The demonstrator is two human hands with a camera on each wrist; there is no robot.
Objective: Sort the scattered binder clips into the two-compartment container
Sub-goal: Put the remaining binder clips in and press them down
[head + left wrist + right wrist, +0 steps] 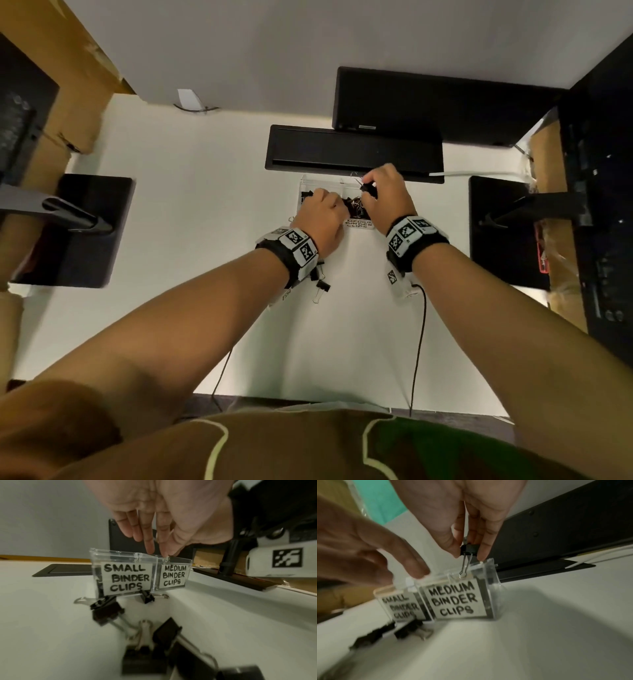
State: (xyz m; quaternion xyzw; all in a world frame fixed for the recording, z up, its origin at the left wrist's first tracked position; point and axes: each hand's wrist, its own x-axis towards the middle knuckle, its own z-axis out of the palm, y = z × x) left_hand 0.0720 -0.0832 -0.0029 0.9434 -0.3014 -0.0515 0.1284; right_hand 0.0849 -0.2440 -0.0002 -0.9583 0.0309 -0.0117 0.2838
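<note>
Head view: both hands over the clear two-compartment container [337, 186] on the white surface [191, 205], right hand [387, 192] pinching a black binder clip [367, 187] above the medium side, left hand [322, 216] over the small side, loose clips [320, 286] near the left wrist. Left wrist view: left hand [164, 520] fingers straight and together, tips at the container [140, 573] top rim by the divider, holding nothing; four-odd clips [106, 609] lie on the surface in front of the "SMALL BINDER CLIPS" label. Right wrist view: right hand [471, 513] thumb and fingers pinch the clip [469, 549] body, wire handles hanging down to the rim of the "MEDIUM BINDER CLIPS" compartment [458, 600].

My left hand [322, 219] hides the clear two-compartment container's [306, 182] left half; bottom-edge black binder clips [240, 673] blur.
</note>
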